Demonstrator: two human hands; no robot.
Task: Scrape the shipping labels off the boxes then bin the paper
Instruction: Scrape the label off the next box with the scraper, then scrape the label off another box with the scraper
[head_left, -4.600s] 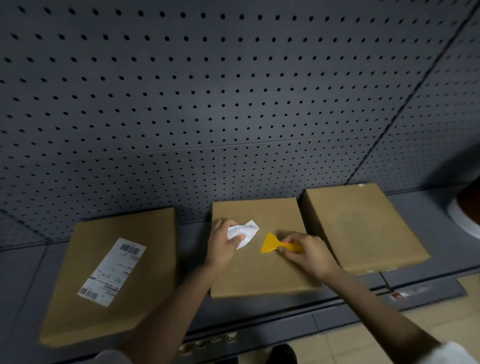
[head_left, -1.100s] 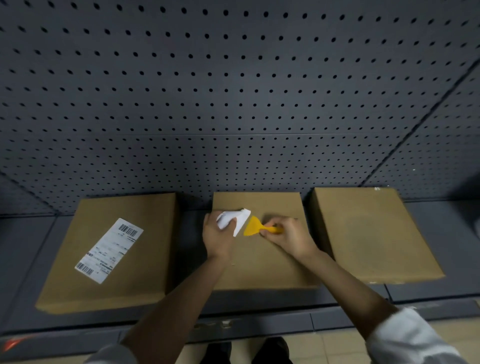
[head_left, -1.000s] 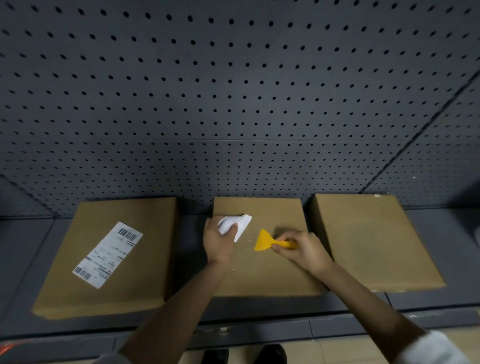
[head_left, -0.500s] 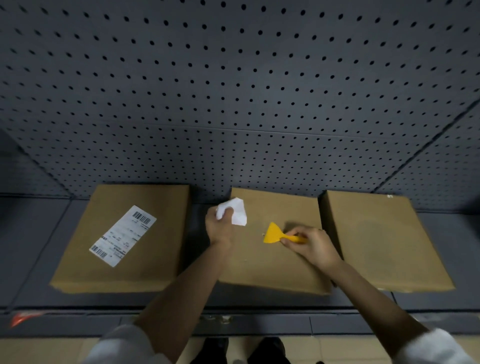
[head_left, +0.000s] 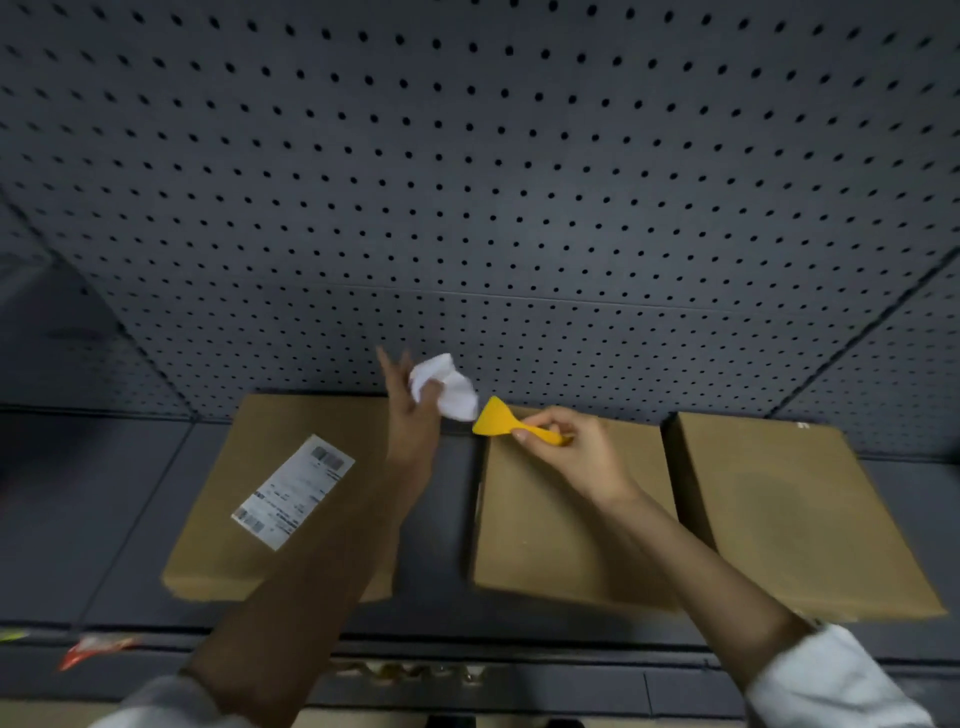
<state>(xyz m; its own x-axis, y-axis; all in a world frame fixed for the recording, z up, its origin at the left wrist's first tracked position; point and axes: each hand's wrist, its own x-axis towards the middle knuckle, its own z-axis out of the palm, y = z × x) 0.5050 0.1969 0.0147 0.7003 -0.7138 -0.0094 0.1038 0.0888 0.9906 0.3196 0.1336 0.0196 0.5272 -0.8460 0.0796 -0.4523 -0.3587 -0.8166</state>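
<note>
The left hand (head_left: 415, 415) kept a grip on a crumpled white label (head_left: 448, 387), pinching it between thumb and fingers, while at least one finger pointed straight up. The right hand (head_left: 571, 452) had its grip clenched around the handle of a yellow scraper (head_left: 501, 421), fingers curled and thumb on top, with the flat blade pointing left, just beside the crumpled paper.

A dark grey pegboard wall (head_left: 519, 182) filled the upper part of the view. Below it a grey shelf (head_left: 78, 519) carried three flat brown boxes side by side. The right box (head_left: 789, 519) showed a bare top. The middle box (head_left: 545, 545) also had a bare top; the right forearm, in a white sleeve (head_left: 831, 680), crossed over it from the lower right. The left box (head_left: 249, 493) carried an intact white shipping label (head_left: 293, 491) with barcodes, lying at a slant. The left forearm rose from the bottom edge, crossing the left box's right side, with the hand lifted above the gap between the left and middle boxes. Both hands were raised near the boxes' far edges. A small red scrap (head_left: 93, 649) lay at the lower left.
</note>
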